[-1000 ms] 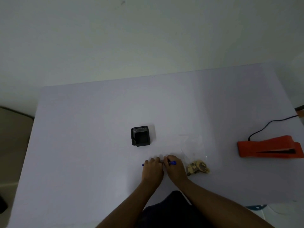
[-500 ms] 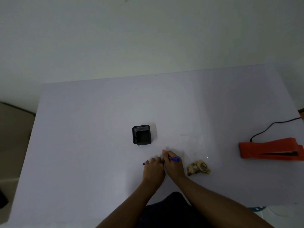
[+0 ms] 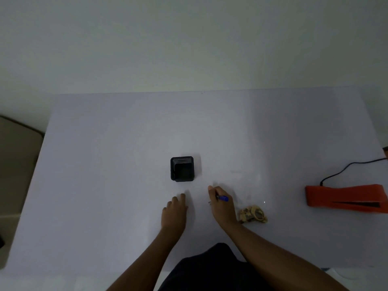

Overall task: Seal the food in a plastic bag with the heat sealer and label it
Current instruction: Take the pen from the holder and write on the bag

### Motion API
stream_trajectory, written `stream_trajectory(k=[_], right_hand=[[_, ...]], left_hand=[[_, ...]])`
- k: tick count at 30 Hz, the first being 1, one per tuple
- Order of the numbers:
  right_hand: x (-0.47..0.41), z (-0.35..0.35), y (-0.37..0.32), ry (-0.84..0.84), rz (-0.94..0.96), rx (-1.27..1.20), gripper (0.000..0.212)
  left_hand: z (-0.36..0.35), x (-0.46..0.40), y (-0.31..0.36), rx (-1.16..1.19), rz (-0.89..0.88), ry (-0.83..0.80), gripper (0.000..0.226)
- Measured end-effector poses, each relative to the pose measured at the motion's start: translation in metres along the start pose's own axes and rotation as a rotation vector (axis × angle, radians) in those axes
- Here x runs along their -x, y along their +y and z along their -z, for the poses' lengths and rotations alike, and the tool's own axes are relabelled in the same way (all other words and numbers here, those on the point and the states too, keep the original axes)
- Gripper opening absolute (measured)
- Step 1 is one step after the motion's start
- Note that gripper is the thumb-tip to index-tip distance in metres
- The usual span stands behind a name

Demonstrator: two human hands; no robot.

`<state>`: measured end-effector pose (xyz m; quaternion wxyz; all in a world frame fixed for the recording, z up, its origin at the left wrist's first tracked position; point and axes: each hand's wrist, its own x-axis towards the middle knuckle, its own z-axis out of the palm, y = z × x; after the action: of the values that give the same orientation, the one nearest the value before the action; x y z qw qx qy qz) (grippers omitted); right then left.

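My right hand [image 3: 222, 206] grips a blue pen [image 3: 223, 198] near the table's front middle. My left hand [image 3: 174, 213] rests a short way to its left, fingers curled under; whatever is inside them is hidden. Just right of my right wrist lies a small heap of tan food [image 3: 253, 214] at the near end of a clear plastic bag [image 3: 247, 185], which lies flat and is hard to make out. The orange heat sealer [image 3: 344, 198] sits at the table's right edge with its black cord [image 3: 344, 168] running off to the right.
A black square pen holder [image 3: 182, 169] stands just beyond my hands. The white table [image 3: 105, 164] meets a pale wall at the back. A beige object [image 3: 16, 156] lies off the table's left side.
My hands were pressed together on the pen; they have now pulled apart, the left moving left. The blue tip that stuck out left of my left hand no longer shows.
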<state>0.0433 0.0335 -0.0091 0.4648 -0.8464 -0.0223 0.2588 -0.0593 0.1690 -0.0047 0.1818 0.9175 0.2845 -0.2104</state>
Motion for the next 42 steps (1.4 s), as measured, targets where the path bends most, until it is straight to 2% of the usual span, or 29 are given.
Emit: stream_trajectory(k=[4, 5, 9, 12, 14, 18, 24, 34, 42], right_hand=[[0.000, 0.002, -0.024, -0.133, -0.034, -0.042, 0.044], [0.000, 0.005, -0.035, -0.154, -0.038, -0.051, 0.040], [0.002, 0.026, -0.087, -0.169, 0.044, -0.143, 0.028], [0.009, 0.052, -0.128, -0.156, 0.144, -0.207, 0.022], [0.016, 0.070, -0.153, -0.152, 0.152, -0.299, 0.028], [0.024, 0.094, -0.186, -0.126, 0.095, -0.459, 0.053], [0.031, 0.108, -0.207, -0.032, 0.123, -0.514, 0.041], [0.033, 0.109, -0.212, -0.026, 0.121, -0.513, 0.043], [0.032, 0.106, -0.215, 0.014, 0.126, -0.512, 0.041]], left_hand=[[0.003, -0.003, 0.002, 0.100, -0.002, 0.004, 0.007], [0.007, -0.004, 0.005, 0.175, 0.002, 0.027, 0.009], [0.046, 0.001, 0.026, 0.731, -0.003, 0.073, 0.014], [0.090, 0.011, 0.038, 1.017, -0.048, 0.061, 0.014], [0.118, 0.018, 0.044, 1.156, -0.083, 0.054, 0.014], [0.161, 0.032, 0.054, 1.307, -0.122, 0.045, 0.018], [0.188, 0.040, 0.065, 1.359, -0.176, 0.060, 0.020], [0.202, 0.044, 0.076, 1.320, -0.219, 0.064, 0.019], [0.210, 0.040, 0.079, 1.051, -0.338, 0.121, 0.027]])
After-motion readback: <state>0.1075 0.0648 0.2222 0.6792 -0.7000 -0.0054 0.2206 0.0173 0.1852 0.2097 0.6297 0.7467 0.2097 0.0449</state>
